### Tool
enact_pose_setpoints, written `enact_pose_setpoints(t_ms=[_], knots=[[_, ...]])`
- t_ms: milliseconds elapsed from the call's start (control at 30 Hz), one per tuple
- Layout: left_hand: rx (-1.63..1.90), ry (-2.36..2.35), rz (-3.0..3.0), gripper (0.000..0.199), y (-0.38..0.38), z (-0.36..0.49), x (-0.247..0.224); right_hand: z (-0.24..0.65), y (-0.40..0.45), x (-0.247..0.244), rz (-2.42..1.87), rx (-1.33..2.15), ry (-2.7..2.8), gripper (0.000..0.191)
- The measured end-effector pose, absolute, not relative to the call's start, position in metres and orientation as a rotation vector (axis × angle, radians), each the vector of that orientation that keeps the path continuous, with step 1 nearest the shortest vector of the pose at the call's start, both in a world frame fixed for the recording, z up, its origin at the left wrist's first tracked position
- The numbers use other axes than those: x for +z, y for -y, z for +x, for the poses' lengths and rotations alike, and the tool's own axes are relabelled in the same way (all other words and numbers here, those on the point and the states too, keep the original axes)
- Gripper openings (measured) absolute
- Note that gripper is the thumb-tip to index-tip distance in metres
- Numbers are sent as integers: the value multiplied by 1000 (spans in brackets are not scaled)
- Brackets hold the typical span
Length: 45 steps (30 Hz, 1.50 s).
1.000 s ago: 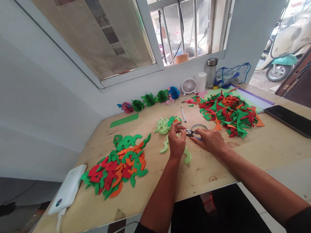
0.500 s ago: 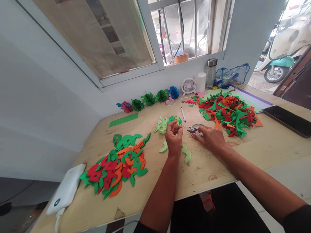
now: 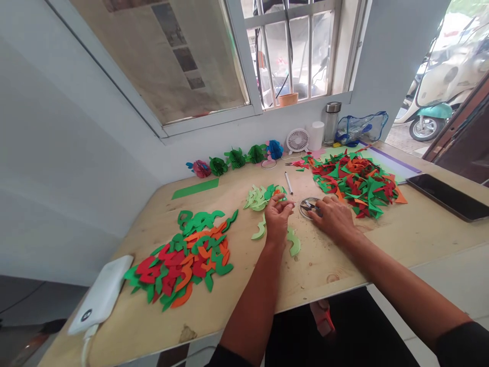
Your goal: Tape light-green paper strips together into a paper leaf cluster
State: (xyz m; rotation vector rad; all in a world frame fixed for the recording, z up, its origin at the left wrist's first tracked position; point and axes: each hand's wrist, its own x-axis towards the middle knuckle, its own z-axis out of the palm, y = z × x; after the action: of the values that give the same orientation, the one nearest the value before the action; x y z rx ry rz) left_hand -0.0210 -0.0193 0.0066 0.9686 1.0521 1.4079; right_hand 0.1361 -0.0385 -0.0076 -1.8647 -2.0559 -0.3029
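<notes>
My left hand [image 3: 278,218] is closed in a pinch above the middle of the table; whatever sits between thumb and fingertips is too small to make out. Just right of it, my right hand [image 3: 333,218] has its fingers around a pair of small snips [image 3: 307,207], whose dark blades point left. The snips lie over a round wire-like ring [image 3: 301,211] on the table. Pale green curved paper pieces [image 3: 294,242] lie on both sides of my left wrist. Behind that hand is a small pile of light green cut paper [image 3: 255,198].
Green, red and orange curved pieces [image 3: 191,260] spread at left; pointed scraps [image 3: 355,178] heap at right. A phone [image 3: 451,196], a pen [image 3: 288,183], a power bank [image 3: 103,293] and a green strip [image 3: 195,188] lie around. Paper flowers [image 3: 236,158] and a fan [image 3: 297,140] stand along the wall.
My right hand has brought the snips down over the wire-like ring. My left hand has shifted slightly right, still pinched. The camera view has tilted a little.
</notes>
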Motion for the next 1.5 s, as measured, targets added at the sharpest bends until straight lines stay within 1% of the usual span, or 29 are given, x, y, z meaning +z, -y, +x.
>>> enact_pose_setpoints(t_ms=[100,167,333,467,567,800,1000,1100,1200,1333,1500], knots=[[1359,-1009,939,35,19,-21,5,136,39,-6,-1746,-288,2006,32],[1309,-965,931,31,19,-20,4,135,39,-5,-1640,-199,1981,28],[1204,-911,943,24,21,-16,3,135,34,-3,-1409,181,1854,22],[1178,-905,984,23,22,-12,0,136,31,-2,-1338,478,1719,23],[1182,-897,1015,23,21,-10,-4,136,31,0,-1306,603,1657,24],[1188,-887,1053,23,25,-6,-6,136,32,5,-1250,733,1602,27],[1171,-797,993,23,26,-6,-4,137,31,8,-1274,705,1573,28],[1133,-732,909,24,25,-8,-6,136,32,9,-1267,725,1541,24],[1110,-694,861,25,25,-8,-7,136,33,10,-1215,837,1490,21],[1098,-691,887,24,27,-8,-5,136,34,11,-1160,967,1428,21],[1124,-743,973,27,27,-7,-4,136,34,14,-1201,924,1414,24]])
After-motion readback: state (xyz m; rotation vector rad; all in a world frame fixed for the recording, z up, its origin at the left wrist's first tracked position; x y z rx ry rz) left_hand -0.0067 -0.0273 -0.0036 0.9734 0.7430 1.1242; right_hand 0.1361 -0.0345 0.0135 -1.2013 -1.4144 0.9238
